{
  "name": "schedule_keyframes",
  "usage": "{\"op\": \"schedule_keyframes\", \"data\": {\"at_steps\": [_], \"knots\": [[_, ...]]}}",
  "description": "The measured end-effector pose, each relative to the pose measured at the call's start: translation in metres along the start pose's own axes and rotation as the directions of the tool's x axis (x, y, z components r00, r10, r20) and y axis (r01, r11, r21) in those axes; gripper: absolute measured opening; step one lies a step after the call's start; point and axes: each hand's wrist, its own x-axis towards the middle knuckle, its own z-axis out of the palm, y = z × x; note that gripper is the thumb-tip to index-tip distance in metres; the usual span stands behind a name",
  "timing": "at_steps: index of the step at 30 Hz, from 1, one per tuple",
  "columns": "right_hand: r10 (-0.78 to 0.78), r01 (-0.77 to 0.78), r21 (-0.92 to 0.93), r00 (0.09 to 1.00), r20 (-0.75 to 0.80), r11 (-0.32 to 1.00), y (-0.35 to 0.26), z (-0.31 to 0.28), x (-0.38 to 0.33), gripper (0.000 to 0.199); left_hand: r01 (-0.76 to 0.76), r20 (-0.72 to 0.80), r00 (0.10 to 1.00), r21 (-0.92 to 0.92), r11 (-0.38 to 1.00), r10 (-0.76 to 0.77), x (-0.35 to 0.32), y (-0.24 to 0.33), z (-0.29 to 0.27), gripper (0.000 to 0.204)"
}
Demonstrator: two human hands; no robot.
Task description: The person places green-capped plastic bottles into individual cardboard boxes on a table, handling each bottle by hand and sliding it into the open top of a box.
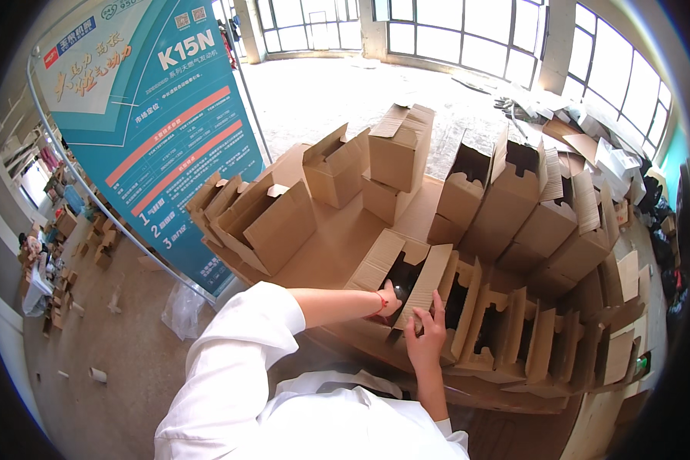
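Cardboard carton, flaps open, sits at the tabletop's near edge. Left hand reaches inside it; right hand grips its front flap. More open cartons crowd it at three o'clock, a banner stands at ten.
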Motion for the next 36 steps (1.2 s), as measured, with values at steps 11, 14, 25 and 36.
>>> {"op": "schedule_keyframes", "data": {"at_steps": [11, 14, 25, 36], "knots": [[0.041, -0.041, 0.013, 0.999, 0.004, 0.999, -0.002, -0.009, -0.001, 0.023, -0.506, -0.053, 0.779, 0.537, 0.675, 0.625, -0.081, -0.032, -0.042, 0.074], [0.04, -0.041, 0.064, 0.999, 0.023, 0.997, 0.001, -0.006, -0.004, 0.029, -0.621, -0.012, 0.66, 0.554, 0.554, 0.751, -0.106, -0.067, -0.058, 0.077], [-0.2, 0.245, -0.381, 0.968, 0.154, 0.892, -0.06, 0.013, 0.006, 0.062, -0.721, -0.494, 0.327, 0.42, 0.551, 0.805, -0.036, -0.108, -0.014, 0.071], [-0.213, 0.251, -0.08, 0.922, 0.322, 0.965, -0.036, 0.051, -0.005, 0.045, -0.87, -0.347, 0.46, -0.358, 0.338, 0.817, -0.008, -0.137, -0.029, 0.048]]}}
